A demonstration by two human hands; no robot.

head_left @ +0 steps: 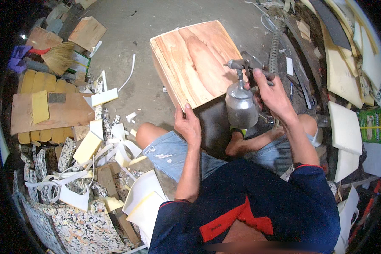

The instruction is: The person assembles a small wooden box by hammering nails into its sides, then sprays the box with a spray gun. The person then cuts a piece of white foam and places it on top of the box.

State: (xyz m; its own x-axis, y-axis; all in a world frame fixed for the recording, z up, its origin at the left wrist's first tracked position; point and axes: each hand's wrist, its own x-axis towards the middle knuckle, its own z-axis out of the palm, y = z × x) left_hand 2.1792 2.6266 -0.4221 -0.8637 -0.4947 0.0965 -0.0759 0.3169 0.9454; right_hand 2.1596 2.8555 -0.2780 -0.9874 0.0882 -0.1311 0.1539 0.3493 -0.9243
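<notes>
Wooden and warm-toned, the square board (197,59) fills the middle of my view, tilted up off the concrete floor (131,25) with its grain facing me. My left hand (189,125) pinches the board's near lower corner, thumb on top and fingers curled under the edge, closed firmly on it. My right hand (274,95) is wrapped tight around the handle of a metal spray gun (241,99), whose grey cup hangs just below the nozzle, right beside the board's right edge. I cannot tell whether a finger presses the trigger. I sit with bare knees in denim shorts (173,154), a dark cushion (216,127) between them under the board. Foam offcuts (89,146) and speckled foam slabs (72,224) litter the floor to my left, a broom (59,57) lies farther off, and pale foam sheets (343,127) stack on my right.
</notes>
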